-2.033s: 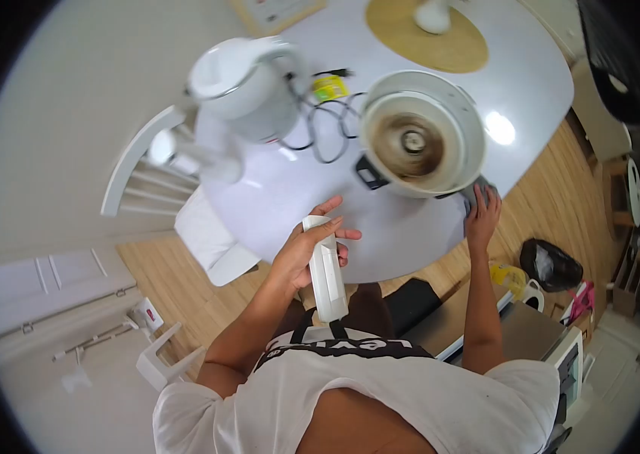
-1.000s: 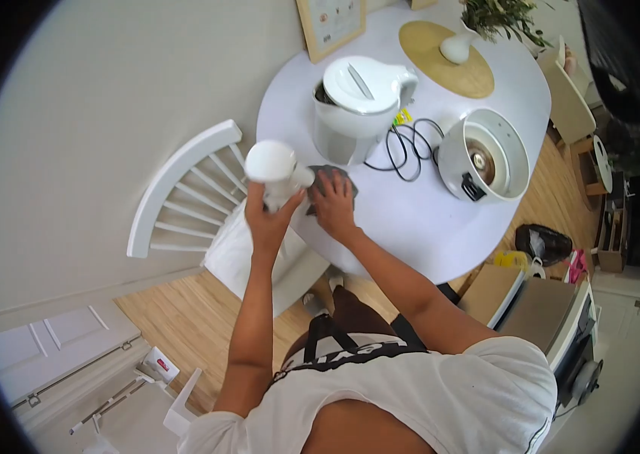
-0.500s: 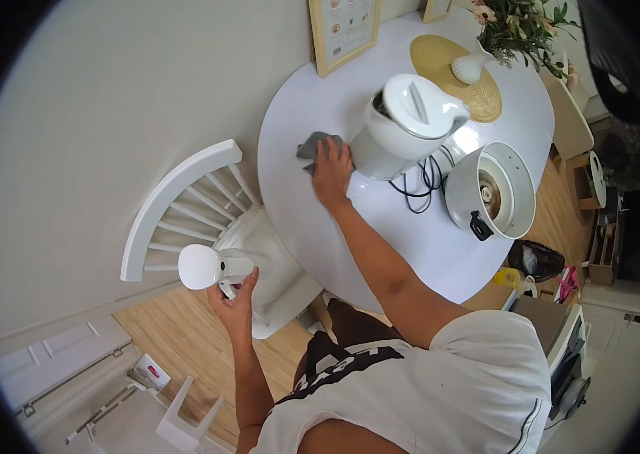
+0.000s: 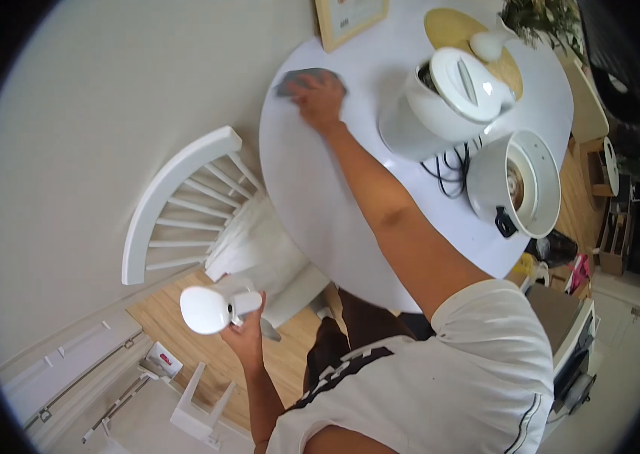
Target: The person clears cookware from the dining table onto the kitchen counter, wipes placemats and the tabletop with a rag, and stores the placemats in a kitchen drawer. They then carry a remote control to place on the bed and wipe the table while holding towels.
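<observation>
My right hand (image 4: 320, 98) presses down on a grey cloth (image 4: 290, 82), fingers spread over it, near the wall-side edge of the white table (image 4: 312, 178). In my left hand (image 4: 246, 333), over the floor beside the table, is a white trigger-handled thing (image 4: 205, 309). It has a broad rounded head and a small dark hole; its exact kind is unclear. My fingers close around its handle part. To the right of my right hand stands a white lidded jug-shaped appliance (image 4: 430, 113) with a handle.
A white cooker body (image 4: 490, 185) stands beside a coiled black cord (image 4: 452, 178). Farther back are a woven mat (image 4: 445, 26), a white vase (image 4: 489, 45) and a framed sheet (image 4: 327, 30). A white spindle-back chair (image 4: 138, 227) stands between wall and table.
My right hand has slid the grey cloth away from the jug, toward the table's far left edge. My left hand and the white thing sit lower in view. The camera view has shifted.
</observation>
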Motion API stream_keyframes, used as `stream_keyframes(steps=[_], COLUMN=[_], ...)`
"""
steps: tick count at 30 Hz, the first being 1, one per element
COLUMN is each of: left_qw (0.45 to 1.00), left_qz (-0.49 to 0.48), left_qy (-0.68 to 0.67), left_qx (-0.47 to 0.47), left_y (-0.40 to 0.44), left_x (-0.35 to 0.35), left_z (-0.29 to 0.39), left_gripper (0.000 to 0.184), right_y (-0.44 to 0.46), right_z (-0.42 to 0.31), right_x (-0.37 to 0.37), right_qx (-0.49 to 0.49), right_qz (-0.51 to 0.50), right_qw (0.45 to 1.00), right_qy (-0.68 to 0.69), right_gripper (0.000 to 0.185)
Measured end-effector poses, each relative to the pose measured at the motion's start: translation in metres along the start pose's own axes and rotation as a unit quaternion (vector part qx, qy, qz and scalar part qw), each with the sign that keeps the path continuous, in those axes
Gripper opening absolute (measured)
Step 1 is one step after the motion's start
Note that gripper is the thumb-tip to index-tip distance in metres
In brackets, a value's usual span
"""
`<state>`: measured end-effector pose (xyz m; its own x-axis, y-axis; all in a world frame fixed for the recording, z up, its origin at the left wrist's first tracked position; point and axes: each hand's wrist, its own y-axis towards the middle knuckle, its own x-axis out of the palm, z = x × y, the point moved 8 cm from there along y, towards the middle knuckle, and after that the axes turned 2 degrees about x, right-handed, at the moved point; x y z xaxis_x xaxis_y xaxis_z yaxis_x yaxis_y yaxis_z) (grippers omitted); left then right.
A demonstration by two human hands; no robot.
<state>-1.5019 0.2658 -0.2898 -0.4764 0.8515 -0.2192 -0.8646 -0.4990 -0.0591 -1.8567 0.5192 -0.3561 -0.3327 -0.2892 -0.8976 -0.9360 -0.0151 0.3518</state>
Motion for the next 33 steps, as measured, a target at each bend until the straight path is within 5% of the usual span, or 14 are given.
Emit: stream_keyframes(steps=[4, 7, 10, 12, 13, 14, 15, 18, 23, 26, 33], left_qw=[0.999, 0.995, 0.984, 0.966, 0.959, 0.957, 0.947, 0.932, 0.927, 0.927, 0.936], left_qz=[-0.02, -0.05, -0.144, -0.212, -0.228, -0.235, -0.256, -0.288, -0.299, -0.3, -0.298], left_qy=[-0.035, -0.081, 0.016, -0.03, -0.044, -0.045, -0.05, -0.076, -0.102, -0.083, -0.029], left_qx=[0.009, 0.039, 0.102, 0.146, 0.162, 0.167, 0.186, 0.205, 0.201, 0.211, 0.184], left_y=[0.002, 0.011, 0.014, 0.021, 0.026, 0.033, 0.036, 0.05, 0.062, 0.068, 0.068], left_x=[0.017, 0.04, 0.077, 0.107, 0.121, 0.135, 0.148, 0.183, 0.215, 0.227, 0.234], left_z=[0.021, 0.038, 0.074, 0.081, 0.079, 0.08, 0.083, 0.08, 0.079, 0.077, 0.068], left_gripper=[0.034, 0.032, 0.027, 0.029, 0.032, 0.032, 0.032, 0.032, 0.034, 0.038, 0.057], right_y=[-0.123, -0.25, -0.354, -0.392, -0.382, -0.411, -0.422, -0.391, -0.246, -0.189, -0.279], right_z=[-0.073, -0.083, -0.028, 0.043, 0.073, 0.12, 0.142, 0.163, 0.083, 0.044, 0.123], right_x=[-0.021, -0.078, -0.142, -0.191, -0.211, -0.218, -0.234, -0.195, -0.11, -0.086, -0.123], right_qx=[-0.225, -0.22, -0.155, -0.072, 0.028, 0.095, 0.269, 0.342, 0.21, 0.143, 0.22], right_qz=[-0.013, -0.112, -0.139, 0.015, -0.079, 0.022, 0.098, 0.14, 0.082, 0.038, 0.004], right_qw=[0.964, 0.956, 0.97, 0.996, 0.996, 0.991, 0.944, 0.901, 0.97, 0.983, 0.967], right_qy=[0.139, 0.156, 0.125, 0.046, 0.007, -0.088, -0.166, -0.229, -0.086, -0.113, -0.127], right_gripper=[0.033, 0.039, 0.041, 0.036, 0.031, 0.031, 0.034, 0.042, 0.051, 0.046, 0.047])
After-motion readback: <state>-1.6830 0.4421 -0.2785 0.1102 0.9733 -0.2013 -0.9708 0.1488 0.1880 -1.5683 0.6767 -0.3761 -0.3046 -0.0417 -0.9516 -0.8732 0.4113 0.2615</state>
